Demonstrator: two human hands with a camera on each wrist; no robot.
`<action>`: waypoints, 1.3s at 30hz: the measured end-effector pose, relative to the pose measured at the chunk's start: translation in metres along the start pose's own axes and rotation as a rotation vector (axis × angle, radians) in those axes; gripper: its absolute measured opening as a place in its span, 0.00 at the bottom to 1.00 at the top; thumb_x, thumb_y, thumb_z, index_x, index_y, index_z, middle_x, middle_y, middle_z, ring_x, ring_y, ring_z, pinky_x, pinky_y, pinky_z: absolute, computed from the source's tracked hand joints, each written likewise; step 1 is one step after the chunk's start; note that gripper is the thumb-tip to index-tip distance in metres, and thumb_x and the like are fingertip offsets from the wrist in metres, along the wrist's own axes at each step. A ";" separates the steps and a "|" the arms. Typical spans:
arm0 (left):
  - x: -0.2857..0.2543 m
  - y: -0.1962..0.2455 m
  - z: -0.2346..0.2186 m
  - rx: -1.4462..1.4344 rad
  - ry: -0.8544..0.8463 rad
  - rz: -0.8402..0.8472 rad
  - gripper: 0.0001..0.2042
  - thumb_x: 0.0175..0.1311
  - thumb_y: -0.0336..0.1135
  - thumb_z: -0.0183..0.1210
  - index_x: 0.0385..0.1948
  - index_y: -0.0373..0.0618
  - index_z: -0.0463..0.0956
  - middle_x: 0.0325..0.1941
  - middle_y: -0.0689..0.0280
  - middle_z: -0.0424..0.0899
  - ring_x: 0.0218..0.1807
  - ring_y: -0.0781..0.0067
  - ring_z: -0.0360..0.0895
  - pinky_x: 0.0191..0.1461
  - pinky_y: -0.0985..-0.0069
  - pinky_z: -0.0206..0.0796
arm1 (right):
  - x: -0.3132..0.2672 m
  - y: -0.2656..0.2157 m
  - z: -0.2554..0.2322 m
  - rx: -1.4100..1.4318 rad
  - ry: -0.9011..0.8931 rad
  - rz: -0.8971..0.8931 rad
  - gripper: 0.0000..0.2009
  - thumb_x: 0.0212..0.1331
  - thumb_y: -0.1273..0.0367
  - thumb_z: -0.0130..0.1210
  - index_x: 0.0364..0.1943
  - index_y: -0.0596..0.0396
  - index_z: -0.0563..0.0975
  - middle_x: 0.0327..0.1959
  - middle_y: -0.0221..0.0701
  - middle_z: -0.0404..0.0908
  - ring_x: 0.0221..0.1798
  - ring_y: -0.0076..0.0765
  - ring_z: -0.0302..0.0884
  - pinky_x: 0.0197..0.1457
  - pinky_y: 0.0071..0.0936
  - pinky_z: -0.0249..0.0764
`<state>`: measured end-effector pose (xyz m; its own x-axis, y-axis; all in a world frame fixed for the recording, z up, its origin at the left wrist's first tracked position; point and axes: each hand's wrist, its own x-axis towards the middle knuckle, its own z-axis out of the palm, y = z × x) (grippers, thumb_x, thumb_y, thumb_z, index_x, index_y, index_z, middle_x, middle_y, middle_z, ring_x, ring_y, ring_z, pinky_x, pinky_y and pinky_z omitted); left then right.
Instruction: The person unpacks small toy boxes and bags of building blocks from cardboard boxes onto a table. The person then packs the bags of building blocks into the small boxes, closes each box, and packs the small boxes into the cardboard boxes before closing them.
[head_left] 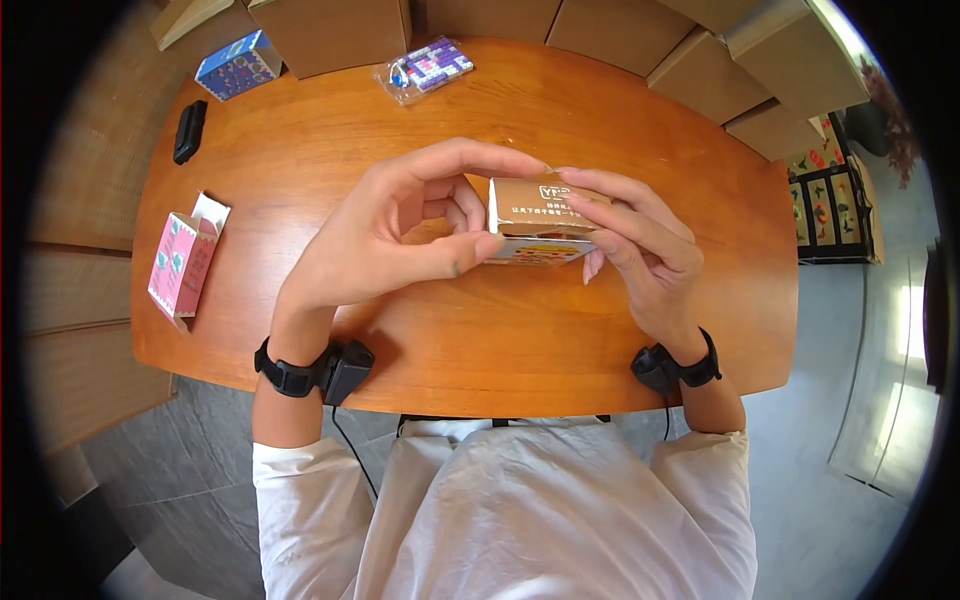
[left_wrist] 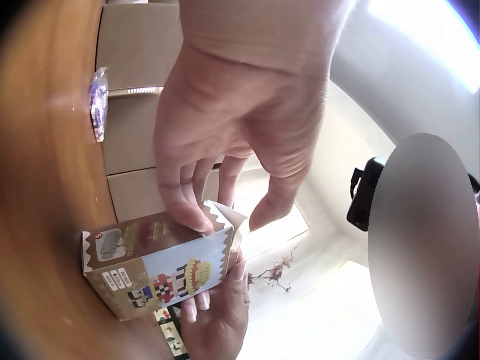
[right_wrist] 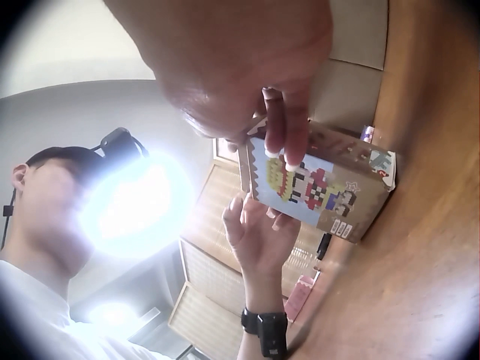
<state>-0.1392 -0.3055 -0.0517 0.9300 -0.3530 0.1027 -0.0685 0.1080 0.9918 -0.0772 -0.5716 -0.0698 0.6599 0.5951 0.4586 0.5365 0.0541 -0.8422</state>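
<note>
A small brown cardboard box (head_left: 545, 205) with pixel-block figures printed on its pale blue panel (left_wrist: 180, 277) stands up between both hands, over the middle of the table. My left hand (head_left: 365, 240) is curved about its left end, thumb at the near edge and index finger reaching along the far edge. A whitish zigzag-edged flap (left_wrist: 229, 214) sticks up by those fingers. From the right, my right hand (head_left: 655, 250) grips the box, with fingers across the brown top and thumb on the near side. The box's inside is hidden.
A pink box (head_left: 185, 262) with a flap raised stands at the table's left. Farther back are a black case-like object (head_left: 190, 132), a blue box (head_left: 240, 68) and a clear bag of purple and white pieces (head_left: 432, 68). Large cardboard boxes (head_left: 480, 18) line the far edge.
</note>
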 end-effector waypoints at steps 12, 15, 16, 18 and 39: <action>-0.001 0.000 0.005 0.229 0.052 0.067 0.15 0.64 0.25 0.68 0.53 0.40 0.86 0.59 0.59 0.86 0.47 0.77 0.80 0.50 0.80 0.72 | 0.002 0.000 -0.001 -0.136 -0.071 -0.049 0.19 0.59 0.79 0.66 0.55 0.48 0.87 0.63 0.37 0.82 0.33 0.21 0.71 0.34 0.18 0.72; -0.001 0.003 0.010 0.380 0.108 0.059 0.15 0.61 0.26 0.71 0.51 0.44 0.88 0.58 0.59 0.86 0.47 0.75 0.81 0.50 0.78 0.73 | 0.001 0.001 -0.006 -0.194 -0.152 -0.063 0.15 0.64 0.77 0.63 0.54 0.58 0.86 0.65 0.48 0.78 0.41 0.25 0.79 0.37 0.19 0.79; -0.001 0.000 0.010 0.374 0.115 0.092 0.16 0.60 0.26 0.72 0.51 0.45 0.88 0.58 0.58 0.86 0.47 0.74 0.81 0.50 0.78 0.73 | 0.001 0.001 -0.006 -0.198 -0.154 -0.058 0.15 0.62 0.78 0.64 0.54 0.58 0.86 0.65 0.48 0.78 0.42 0.25 0.79 0.37 0.19 0.79; 0.000 0.001 0.011 0.369 0.121 0.125 0.16 0.59 0.27 0.72 0.51 0.46 0.89 0.58 0.58 0.86 0.47 0.73 0.82 0.50 0.77 0.74 | 0.001 0.001 -0.004 -0.204 -0.153 -0.054 0.16 0.61 0.79 0.65 0.53 0.57 0.86 0.65 0.48 0.78 0.43 0.26 0.80 0.37 0.19 0.79; 0.009 0.003 0.027 0.484 0.119 0.156 0.33 0.61 0.30 0.70 0.71 0.48 0.72 0.71 0.62 0.78 0.63 0.65 0.77 0.66 0.68 0.68 | -0.004 -0.012 -0.004 0.232 0.230 0.175 0.14 0.67 0.80 0.59 0.54 0.58 0.85 0.59 0.40 0.80 0.44 0.24 0.80 0.36 0.16 0.78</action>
<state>-0.1411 -0.3331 -0.0453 0.9280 -0.2560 0.2706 -0.3425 -0.3010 0.8900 -0.0843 -0.5778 -0.0607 0.8463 0.4167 0.3320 0.2895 0.1634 -0.9431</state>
